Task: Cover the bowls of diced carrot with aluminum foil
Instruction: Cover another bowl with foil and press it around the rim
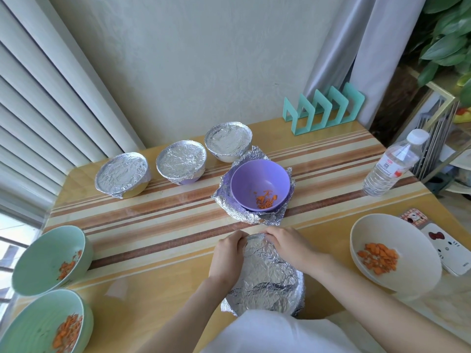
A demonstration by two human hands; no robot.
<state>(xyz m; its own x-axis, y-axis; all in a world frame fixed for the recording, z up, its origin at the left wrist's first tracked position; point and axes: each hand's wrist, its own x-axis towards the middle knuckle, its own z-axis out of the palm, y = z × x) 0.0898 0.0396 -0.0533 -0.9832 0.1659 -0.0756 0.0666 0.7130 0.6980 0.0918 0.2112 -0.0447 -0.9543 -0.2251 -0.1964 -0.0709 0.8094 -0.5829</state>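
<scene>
A bowl topped with crinkled aluminum foil [267, 276] sits at the table's near edge. My left hand [228, 253] and my right hand [290, 244] curl over its far rim and press the foil down there. Behind it an uncovered purple bowl [260, 183] with a little diced carrot stands on a loose foil sheet [226, 197]. Three foil-covered bowls [122, 174] [181, 161] [228, 138] line the back. Two green bowls [48, 256] [43, 324] at the left and a white bowl [392, 253] at the right hold carrot, uncovered.
A water bottle [392, 164] stands at the right edge, a teal rack [323, 108] at the back right, and a patterned phone case [443, 245] beside the white bowl. The striped wooden table [153, 225] ends at the wall behind and a window at the left.
</scene>
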